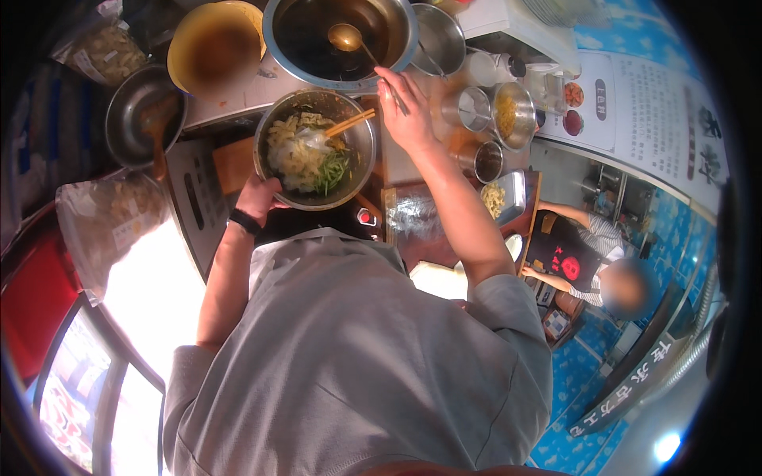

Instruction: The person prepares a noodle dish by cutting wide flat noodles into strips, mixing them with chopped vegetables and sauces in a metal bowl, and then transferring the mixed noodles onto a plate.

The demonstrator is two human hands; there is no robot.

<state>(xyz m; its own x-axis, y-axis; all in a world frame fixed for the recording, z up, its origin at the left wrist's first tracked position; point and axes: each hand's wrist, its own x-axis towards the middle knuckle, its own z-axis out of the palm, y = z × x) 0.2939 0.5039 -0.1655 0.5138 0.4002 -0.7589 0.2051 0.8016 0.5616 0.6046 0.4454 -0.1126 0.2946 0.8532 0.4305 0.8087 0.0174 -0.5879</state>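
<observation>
My left hand (260, 197) grips the near left rim of a steel mixing bowl (363, 166). Inside the bowl lie pale noodle-like strips (292, 149) and shredded green cucumber-like slivers (332, 171). A pair of wooden chopsticks (351, 122) leans in it, the ends sticking out over the right rim. My right hand (408, 110) holds the handle of a metal ladle (345, 38). The ladle's bowl is over a large basin (411, 35) of dark brown liquid; whether it touches the liquid is hard to tell.
A yellow bowl (257, 18) and a steel pan (122, 140) stand on the left, near bagged dry food (113, 220). Along the right are a steel pot (449, 41), a bowl of yellow food (507, 113) and a metal tray (512, 190). Another person (571, 250) stands beyond the counter.
</observation>
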